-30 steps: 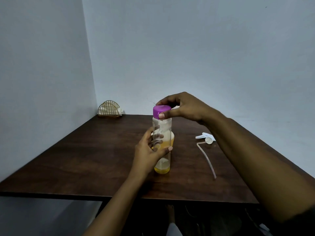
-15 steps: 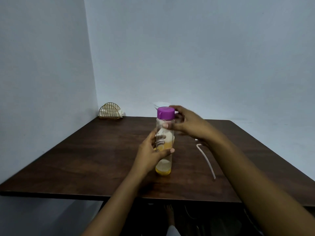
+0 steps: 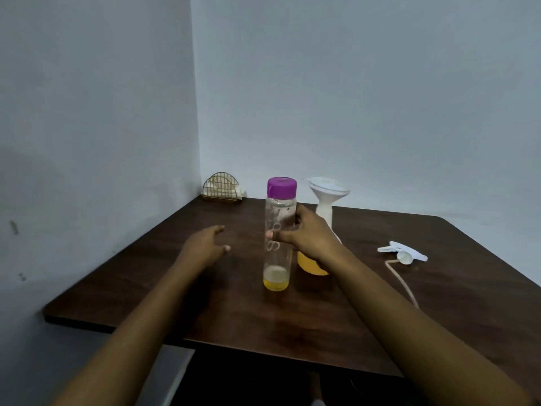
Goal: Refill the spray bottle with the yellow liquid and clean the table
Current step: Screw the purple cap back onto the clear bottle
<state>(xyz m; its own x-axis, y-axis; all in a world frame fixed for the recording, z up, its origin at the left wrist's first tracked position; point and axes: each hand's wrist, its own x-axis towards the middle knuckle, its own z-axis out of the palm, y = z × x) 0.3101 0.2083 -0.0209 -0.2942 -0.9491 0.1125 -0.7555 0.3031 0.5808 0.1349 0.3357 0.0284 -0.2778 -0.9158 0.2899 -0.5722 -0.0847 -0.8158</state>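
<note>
A clear bottle [image 3: 278, 247] with a purple cap [image 3: 281, 187] stands upright on the dark wooden table [image 3: 439, 303], a little yellow liquid at its bottom. My right hand [image 3: 307, 237] grips its middle from the right. My left hand [image 3: 205, 246] hovers to the left of it, fingers apart, holding nothing. Behind my right hand stands the spray bottle [image 3: 311, 265] with yellow liquid in it and a white funnel [image 3: 326, 197] in its neck; my hand hides most of its body. The white spray head [image 3: 405, 253] with its tube [image 3: 402, 284] lies on the table to the right.
A gold wire napkin holder [image 3: 221, 187] sits in the far left corner against the wall. Walls close the table on the left and the far side. The table's front edge [image 3: 117, 325] runs near me.
My left hand has let go of the capped bottle and moved left. My right hand has dropped from the purple cap to the bottle's middle. The spray bottle with the funnel has come into view.
</note>
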